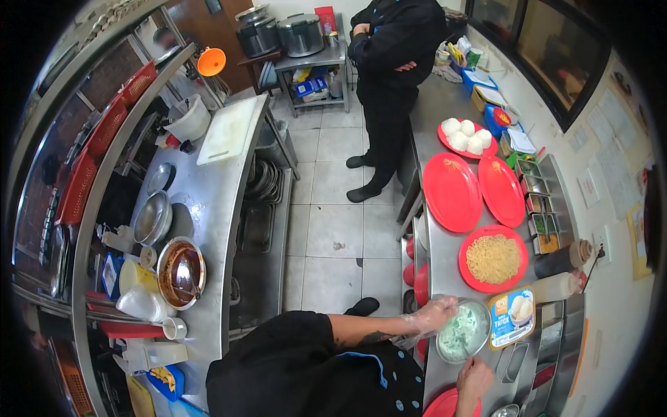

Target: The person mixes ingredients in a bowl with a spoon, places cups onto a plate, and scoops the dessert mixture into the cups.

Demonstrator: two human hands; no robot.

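Note:
A clear bowl (463,332) with a pale green and white creamy mix stands on the right-hand counter. My left hand (434,315), in a clear plastic glove, is closed at the bowl's upper left rim. Bare and curled, my right hand (476,377) is at the bowl's near rim; whatever its fingers hold is hidden. Against the bowl's right side lies an ice cream tub (513,317) with a blue and white printed lid. Just beyond is a red plate of noodles (492,259). Part of another red plate (445,404) shows below my right hand.
Two red oval platters (451,192) and a red plate with several white rice balls (470,136) lie farther up the counter. Squeeze bottles (561,285) and topping trays (544,224) line the wall. A co-worker (392,83) stands ahead, arms folded. A steel table (208,201) is behind me.

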